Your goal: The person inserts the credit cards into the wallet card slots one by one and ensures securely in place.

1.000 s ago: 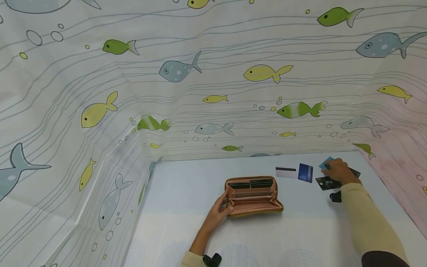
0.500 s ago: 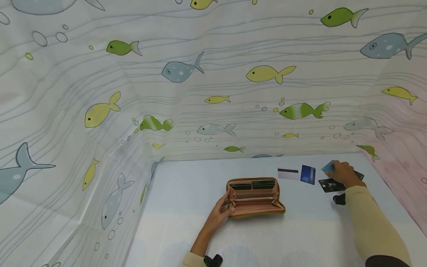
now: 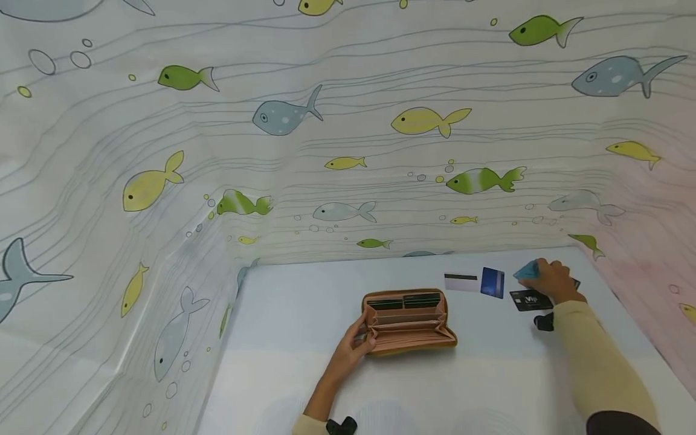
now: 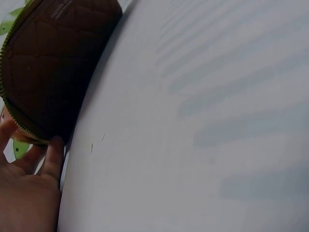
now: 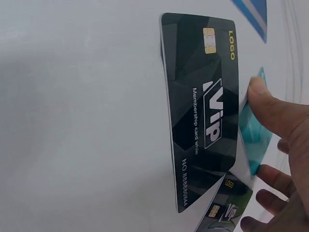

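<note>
My left hand point(image 3: 344, 357) holds the left end of an unzipped zip-around wallet point(image 3: 410, 345), its fingers at the edge and the thumb towards the front. The wallet faces up, with dark cards in its upper slots; the left wrist view shows its brown quilted outside point(image 4: 48, 58). At the right, my right hand point(image 3: 554, 282) pinches a teal card point(image 5: 253, 133) between thumb and fingers, at opposite edges. The card looks tilted off the table. Close to that hand lie a black Vip card point(image 5: 200, 106) and a second dark card point(image 5: 224, 205), partly hidden in the head view.
Between the wallet and my right hand lie a blue card point(image 3: 492, 283) and a white card with a black stripe point(image 3: 461, 283). They rest on a pale table point(image 3: 304, 302). A fish-print sheet point(image 3: 337, 139) rises behind and along the sides.
The teal card tilts up more in my right hand, which stays in nearly the same place. The left hand and wallet hold still; the head view shifts slightly.
</note>
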Available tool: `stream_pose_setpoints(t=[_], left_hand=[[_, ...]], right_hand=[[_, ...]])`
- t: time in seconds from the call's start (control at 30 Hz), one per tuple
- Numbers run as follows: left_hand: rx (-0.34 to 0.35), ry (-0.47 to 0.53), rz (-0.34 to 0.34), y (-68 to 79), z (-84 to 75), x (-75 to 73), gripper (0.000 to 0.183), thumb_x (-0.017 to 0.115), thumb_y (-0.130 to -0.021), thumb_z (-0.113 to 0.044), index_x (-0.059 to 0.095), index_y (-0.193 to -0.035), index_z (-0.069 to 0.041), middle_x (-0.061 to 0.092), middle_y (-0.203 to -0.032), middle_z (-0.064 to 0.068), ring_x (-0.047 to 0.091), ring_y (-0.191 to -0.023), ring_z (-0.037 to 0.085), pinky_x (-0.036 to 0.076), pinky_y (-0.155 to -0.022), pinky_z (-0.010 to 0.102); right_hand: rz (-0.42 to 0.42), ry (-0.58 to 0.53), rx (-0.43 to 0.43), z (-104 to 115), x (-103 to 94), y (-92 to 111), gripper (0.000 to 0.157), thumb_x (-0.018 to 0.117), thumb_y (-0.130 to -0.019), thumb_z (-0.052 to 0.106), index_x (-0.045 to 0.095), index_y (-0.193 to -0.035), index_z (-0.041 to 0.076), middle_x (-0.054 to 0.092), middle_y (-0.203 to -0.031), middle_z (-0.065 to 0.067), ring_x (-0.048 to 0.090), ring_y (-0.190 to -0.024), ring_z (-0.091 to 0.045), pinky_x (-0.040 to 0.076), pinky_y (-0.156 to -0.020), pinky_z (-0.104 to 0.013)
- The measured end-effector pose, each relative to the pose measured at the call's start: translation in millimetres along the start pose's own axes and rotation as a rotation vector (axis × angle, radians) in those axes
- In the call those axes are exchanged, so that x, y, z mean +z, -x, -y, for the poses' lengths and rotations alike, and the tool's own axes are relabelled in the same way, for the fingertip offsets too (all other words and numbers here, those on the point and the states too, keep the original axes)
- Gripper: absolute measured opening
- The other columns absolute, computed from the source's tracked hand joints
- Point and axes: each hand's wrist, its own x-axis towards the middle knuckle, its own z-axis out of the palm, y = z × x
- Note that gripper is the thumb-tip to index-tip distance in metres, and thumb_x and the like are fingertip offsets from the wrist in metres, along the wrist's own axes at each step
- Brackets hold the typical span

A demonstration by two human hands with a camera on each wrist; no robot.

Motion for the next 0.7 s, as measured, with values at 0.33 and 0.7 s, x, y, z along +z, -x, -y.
stream_pose_setpoints(t=[0.33,0.7], left_hand=[[0.012,-0.011,0.007,0.2,0.6,-6.3,0.068,0.059,-0.101,-0.023,0.026,-0.160,-0.023,0.031,-0.161,0.011,0.042,-0.138,0.032,0.044,-0.105,0.031],[0.006,0.013,0.009,0.5,4.3,-4.4,0.067,0.059,-0.101,-0.023,0.026,-0.160,-0.026,0.030,-0.162,0.008,0.044,-0.136,0.029,0.044,-0.100,0.026]], right_hand=[[0.011,-0.061,0.098,3,2.9,3,0.122,0.080,-0.071,0.062,0.020,-0.141,-0.019,0.026,-0.120,-0.050,0.026,-0.113,-0.066,0.025,-0.094,-0.081],[-0.224,0.048,0.015,17,-6.4,5,0.071,0.080,-0.083,0.027,0.045,-0.117,-0.025,0.046,-0.103,-0.041,0.045,-0.095,-0.055,0.040,-0.085,-0.068]])
